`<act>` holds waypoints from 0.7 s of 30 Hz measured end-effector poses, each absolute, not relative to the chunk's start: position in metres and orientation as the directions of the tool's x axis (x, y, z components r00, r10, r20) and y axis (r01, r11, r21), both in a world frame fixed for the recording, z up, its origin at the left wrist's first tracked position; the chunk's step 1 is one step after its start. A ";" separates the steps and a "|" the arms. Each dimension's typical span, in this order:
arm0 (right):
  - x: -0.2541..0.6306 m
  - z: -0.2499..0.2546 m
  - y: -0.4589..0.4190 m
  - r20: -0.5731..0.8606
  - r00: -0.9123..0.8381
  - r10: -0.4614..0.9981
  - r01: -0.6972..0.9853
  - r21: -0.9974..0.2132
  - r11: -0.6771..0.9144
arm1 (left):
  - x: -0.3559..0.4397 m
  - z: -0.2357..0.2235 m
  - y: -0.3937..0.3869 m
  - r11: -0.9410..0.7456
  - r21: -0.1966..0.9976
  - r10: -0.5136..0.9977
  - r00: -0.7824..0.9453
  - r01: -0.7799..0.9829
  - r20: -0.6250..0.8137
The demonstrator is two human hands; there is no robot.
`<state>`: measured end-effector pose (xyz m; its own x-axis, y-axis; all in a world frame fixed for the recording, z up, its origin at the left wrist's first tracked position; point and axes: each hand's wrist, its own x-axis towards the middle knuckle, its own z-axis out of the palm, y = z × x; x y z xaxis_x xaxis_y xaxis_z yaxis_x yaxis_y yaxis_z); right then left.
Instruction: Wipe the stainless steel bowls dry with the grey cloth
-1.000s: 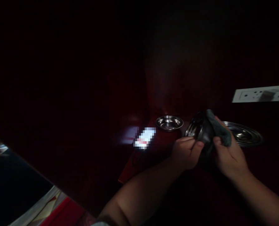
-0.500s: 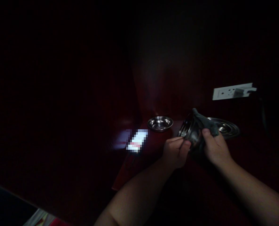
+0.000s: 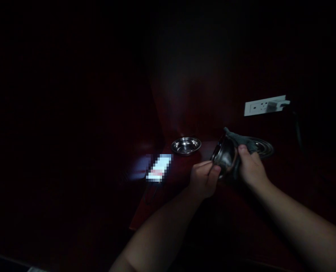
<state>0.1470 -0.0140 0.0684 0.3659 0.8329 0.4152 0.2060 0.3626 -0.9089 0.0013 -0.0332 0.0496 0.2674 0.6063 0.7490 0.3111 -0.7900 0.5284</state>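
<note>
Head view: left hand [image 3: 202, 180] holds tilted bowl [image 3: 227, 154].

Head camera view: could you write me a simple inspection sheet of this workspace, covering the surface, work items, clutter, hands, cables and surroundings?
Surface: dark red tabletop, dimly lit.
Job's things: metal bowl, held tilted; grey-green cloth against its outside.
Clutter: shallow metal dish; lit screen, blurred out; metal plate, partly hidden.
Grippers: bare hands; left hand grips the bowl, right hand holds the cloth to it.
Cables: plug in the wall socket; dark cable hanging nearby.
Surroundings: dark wall behind; the rest too dark to tell.
</note>
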 end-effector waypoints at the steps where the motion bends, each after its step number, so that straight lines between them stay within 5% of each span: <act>1: 0.147 0.069 -0.014 0.419 0.361 0.833 0.206 -0.907 0.367 | 0.001 0.049 -0.033 -0.791 0.530 0.605 0.254 0.307 0.755; 21: 0.151 0.064 -0.009 0.348 0.372 0.860 0.146 -0.937 0.316 | 0.006 0.045 -0.031 -0.707 0.655 0.690 0.053 0.267 0.722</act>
<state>0.1507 -0.0089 0.0644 0.3720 0.8604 0.3483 0.1463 0.3162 -0.9374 0.0057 -0.0313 0.0454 0.0532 0.6896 0.7222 0.2668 -0.7067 0.6552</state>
